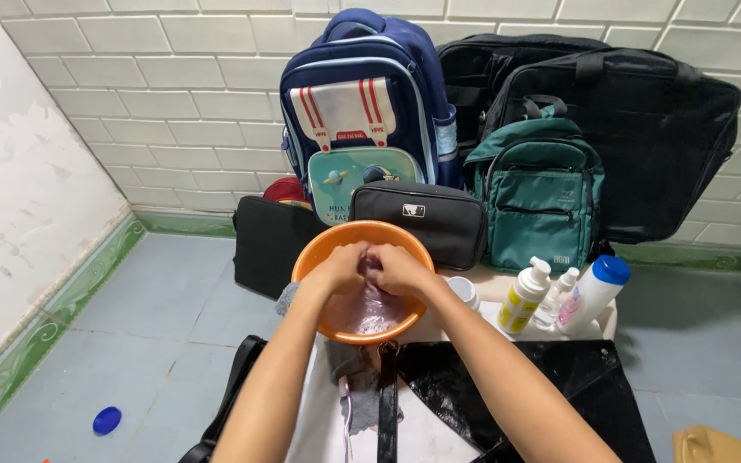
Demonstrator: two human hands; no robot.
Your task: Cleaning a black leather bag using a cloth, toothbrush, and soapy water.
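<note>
An orange plastic basin point(328, 243) with water stands on a low white table in front of me. Both my hands are inside it. My left hand point(340, 267) and my right hand point(398, 269) press together around a small dark purple piece of cloth point(371, 266), wringing or rubbing it over the water. A black glossy bag point(508, 377) lies spread on the table just in front of the basin, its strap point(386, 403) running toward me.
Against the tiled wall stand a navy school backpack point(362, 94), a teal backpack point(542, 193), a black pouch point(422, 219) and large black bags point(645, 111). Right of the basin are a yellow-labelled pump bottle point(525, 296), a blue-capped white bottle point(595, 293) and a small jar point(465, 291). A blue lid point(106, 420) lies on the floor.
</note>
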